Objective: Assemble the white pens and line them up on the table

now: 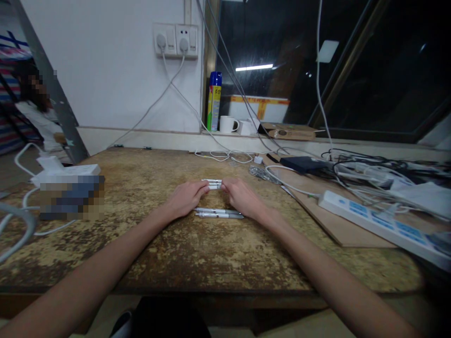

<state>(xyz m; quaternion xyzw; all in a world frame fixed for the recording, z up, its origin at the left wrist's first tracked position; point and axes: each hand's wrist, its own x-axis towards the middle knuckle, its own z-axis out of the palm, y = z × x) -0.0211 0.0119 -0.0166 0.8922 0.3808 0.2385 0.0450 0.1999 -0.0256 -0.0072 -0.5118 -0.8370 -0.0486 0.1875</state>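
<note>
In the head view, a worn, patchy wooden table [169, 263] ran up to a white wall and a dark window [282, 51]. Both grips were closed: the left hand [186, 198] and right hand [243, 197] pinched opposite ends of a small bundle of pens [214, 184], their fingers covering the tips. Whether the bundle touched the wood, I couldn't tell. So one group was in hand, while at least two loose pens [220, 214] lay side by side just nearer the body, not taken up. Right of the grip were a board [326, 218], a power strip [373, 219] and tangled cables [366, 169]; none came between hands and loose pens. Beyond it stood a mug [227, 124].
</note>
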